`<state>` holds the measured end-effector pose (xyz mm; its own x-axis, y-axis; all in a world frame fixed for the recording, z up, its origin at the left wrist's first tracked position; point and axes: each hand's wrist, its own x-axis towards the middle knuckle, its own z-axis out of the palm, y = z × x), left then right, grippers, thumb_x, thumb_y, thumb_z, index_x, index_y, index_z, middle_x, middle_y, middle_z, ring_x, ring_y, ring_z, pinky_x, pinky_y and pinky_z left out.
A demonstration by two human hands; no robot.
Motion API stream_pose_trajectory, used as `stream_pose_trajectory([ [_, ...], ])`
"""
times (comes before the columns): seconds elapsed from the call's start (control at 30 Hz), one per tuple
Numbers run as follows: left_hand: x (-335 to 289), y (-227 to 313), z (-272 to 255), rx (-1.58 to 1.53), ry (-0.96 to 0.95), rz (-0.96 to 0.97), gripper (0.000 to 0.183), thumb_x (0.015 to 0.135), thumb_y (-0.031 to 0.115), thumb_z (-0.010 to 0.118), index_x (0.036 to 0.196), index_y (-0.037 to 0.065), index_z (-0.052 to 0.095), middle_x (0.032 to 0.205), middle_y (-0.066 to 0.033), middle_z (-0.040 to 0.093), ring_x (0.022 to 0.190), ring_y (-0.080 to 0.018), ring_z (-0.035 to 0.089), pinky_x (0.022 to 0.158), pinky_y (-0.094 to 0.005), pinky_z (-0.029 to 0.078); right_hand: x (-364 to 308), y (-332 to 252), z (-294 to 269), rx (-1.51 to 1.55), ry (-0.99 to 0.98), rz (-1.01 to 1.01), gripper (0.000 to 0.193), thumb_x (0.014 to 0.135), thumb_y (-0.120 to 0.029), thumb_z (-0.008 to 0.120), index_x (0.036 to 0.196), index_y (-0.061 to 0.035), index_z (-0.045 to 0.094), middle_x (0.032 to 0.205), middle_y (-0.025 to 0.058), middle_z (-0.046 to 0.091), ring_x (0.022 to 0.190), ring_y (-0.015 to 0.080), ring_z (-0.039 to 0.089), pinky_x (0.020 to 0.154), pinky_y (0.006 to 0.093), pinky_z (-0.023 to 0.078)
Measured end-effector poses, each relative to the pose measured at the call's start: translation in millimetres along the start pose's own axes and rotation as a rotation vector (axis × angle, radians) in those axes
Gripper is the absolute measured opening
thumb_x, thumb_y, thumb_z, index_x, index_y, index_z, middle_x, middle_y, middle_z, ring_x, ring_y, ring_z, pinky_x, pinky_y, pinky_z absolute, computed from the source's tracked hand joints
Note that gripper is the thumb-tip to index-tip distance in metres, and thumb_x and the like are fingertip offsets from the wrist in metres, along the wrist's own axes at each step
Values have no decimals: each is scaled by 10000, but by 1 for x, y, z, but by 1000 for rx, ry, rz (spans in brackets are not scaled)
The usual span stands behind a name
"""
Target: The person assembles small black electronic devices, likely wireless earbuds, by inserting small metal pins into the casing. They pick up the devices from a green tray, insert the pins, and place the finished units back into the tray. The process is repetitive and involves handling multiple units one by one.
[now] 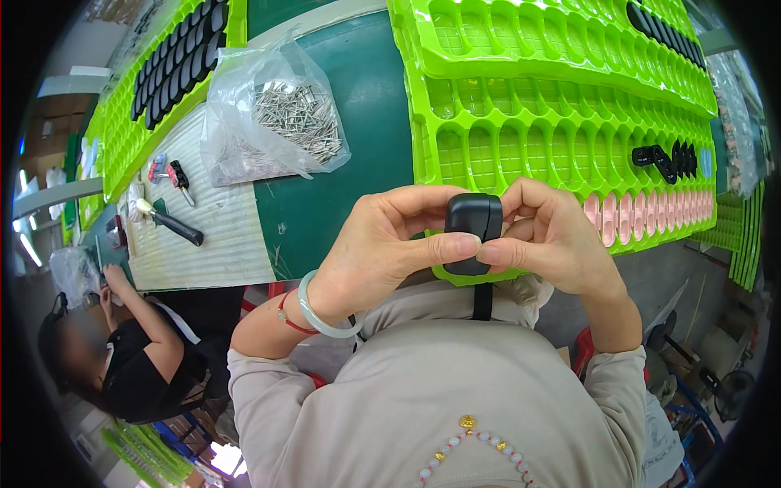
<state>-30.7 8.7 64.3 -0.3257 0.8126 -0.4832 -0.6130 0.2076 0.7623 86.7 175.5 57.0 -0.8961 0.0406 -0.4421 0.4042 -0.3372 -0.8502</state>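
A small rounded black case (472, 215), with a seam running down its side, is held upright between my two hands at the table's front edge. My left hand (378, 236) grips it from the left, thumb across its front. From the other side my right hand (557, 236) holds it, the thumb pressed near the seam and the fingers curled behind. Both thumb tips almost meet on the case. Right behind it lies a bright green moulded tray (431, 167) with rows of oval pockets. Pink shells (634, 218) and several black parts (669, 160) sit in that tray.
A clear plastic bag of small metal pins (297, 118) lies left of centre. Near it are a screwdriver (181, 182) and a black-handled tool (171, 222) on a ribbed mat (220, 252). Another green tray holds black shells (179, 65). A co-worker (146, 358) sits at the left.
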Motion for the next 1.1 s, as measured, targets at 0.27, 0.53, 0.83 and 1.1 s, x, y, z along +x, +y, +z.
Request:
stream_pose_trajectory([
  [0.27,1,0,1,14,-7,12,388,776,81,694,1118,-46,563,987,-65,629,886,-95,572,762,-232,479,6,-7,-9,10,-51,110,291,723,-38,724,902,15,501,861,76,600,744,115,616,611,228,521],
  [0.53,2,1,3,29,-26,22,376,796,72,662,1140,-33,551,1014,-67,624,898,-107,579,807,-254,471,1,-5,-7,-49,-1,-23,273,734,-86,730,876,24,523,839,83,623,741,121,628,623,233,513],
  [0.83,5,2,1,33,-50,21,379,790,58,660,1136,-39,541,1027,-82,617,914,-135,591,811,-272,478,0,-17,-7,35,-17,118,289,717,-62,739,863,0,498,819,65,593,691,106,612,590,226,526],
  [1.1,7,3,-2,-33,-20,-9,392,789,70,681,1127,-65,536,1000,-92,626,867,-115,604,749,-234,498,5,-23,-1,-52,21,159,277,731,-117,736,837,12,515,802,85,612,681,115,622,594,227,508],
])
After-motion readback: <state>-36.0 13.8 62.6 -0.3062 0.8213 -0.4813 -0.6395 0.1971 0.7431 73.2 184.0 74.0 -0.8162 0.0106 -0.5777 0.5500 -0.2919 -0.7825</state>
